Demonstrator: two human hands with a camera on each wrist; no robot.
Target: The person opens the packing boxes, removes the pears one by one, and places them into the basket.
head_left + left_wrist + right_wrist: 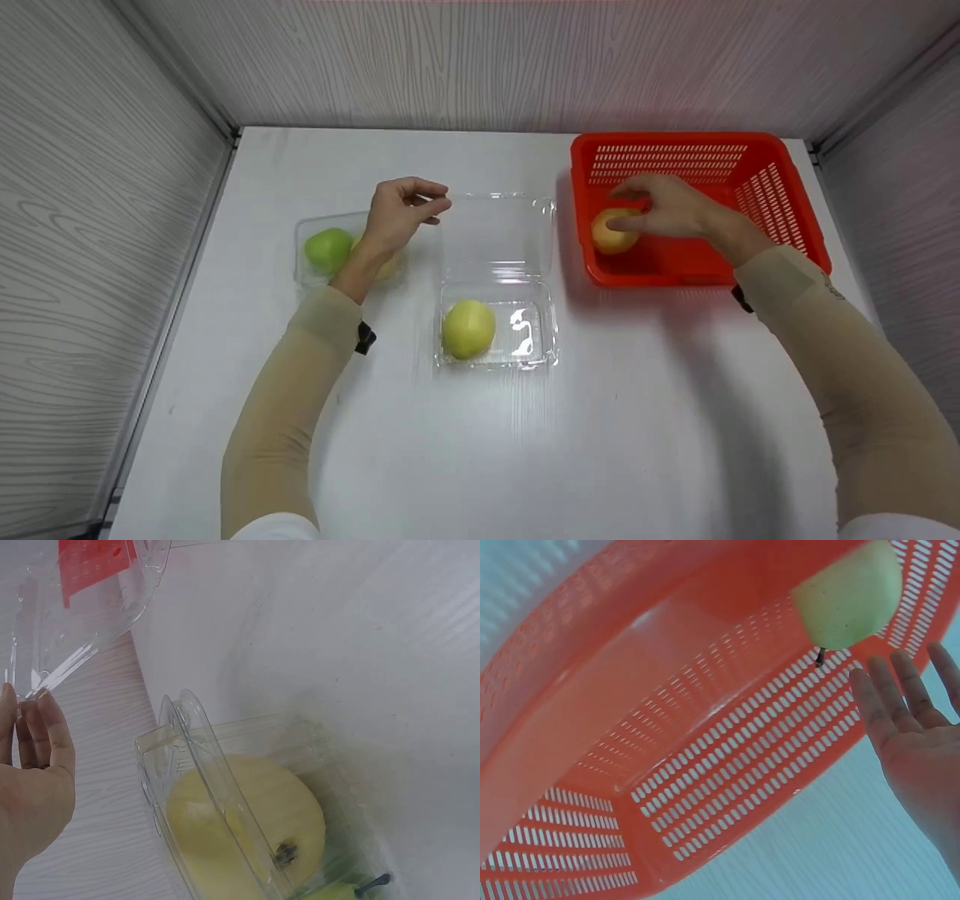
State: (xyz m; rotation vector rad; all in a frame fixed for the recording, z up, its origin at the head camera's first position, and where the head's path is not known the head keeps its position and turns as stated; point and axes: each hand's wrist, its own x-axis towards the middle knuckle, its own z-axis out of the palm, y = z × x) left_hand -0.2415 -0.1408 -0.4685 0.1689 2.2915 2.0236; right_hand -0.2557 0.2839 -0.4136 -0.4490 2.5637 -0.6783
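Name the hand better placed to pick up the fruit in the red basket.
The right hand, most likely: its open fingers hover right beside the fruit inside the red basket. The left hand is farther off and pinches the corner of the clear lid.

back wall is clad in grey wood-grain panelling, tinted reddish rightward | left wall and right wall are similarly finished | corners are edged with grey strips | white tabletop is enclosed on three sides, lit with soft glare
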